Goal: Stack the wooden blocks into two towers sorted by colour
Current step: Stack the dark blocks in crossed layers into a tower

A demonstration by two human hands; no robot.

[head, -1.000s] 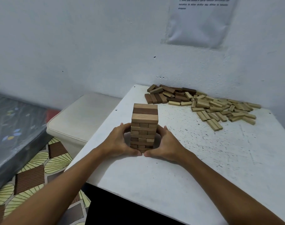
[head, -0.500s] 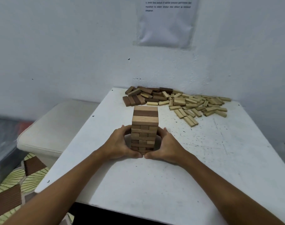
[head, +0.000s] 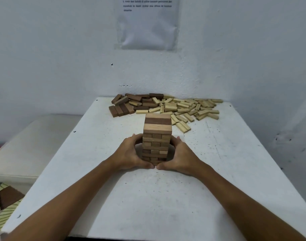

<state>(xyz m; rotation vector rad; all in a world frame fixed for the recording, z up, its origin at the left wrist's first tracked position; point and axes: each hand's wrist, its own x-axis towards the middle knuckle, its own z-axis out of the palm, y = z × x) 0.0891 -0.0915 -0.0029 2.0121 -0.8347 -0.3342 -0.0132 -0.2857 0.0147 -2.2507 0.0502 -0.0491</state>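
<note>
White table (head: 218,171) against wall. Tower (head: 157,139): centre, upright, mixed tones. Left hand (head: 129,154), right hand (head: 182,158): fingers curled round its base. Loose blocks (head: 167,107): far edge. Advice: squeeze evenly, low, without tilting.

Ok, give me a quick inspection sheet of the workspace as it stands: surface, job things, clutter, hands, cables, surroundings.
Surface: white table, speckled with dark marks.
Job's things: one tower near the middle, light and dark blocks mixed; dark blocks loose at the far left; light blocks spread at the far right.
Clutter: nothing seen.
Hands: left hand and right hand curl round the tower's lower part from either side.
Cables: nothing seen.
Surroundings: white wall with a printed sheet; cream cushion left of the table; patterned floor below.
</note>
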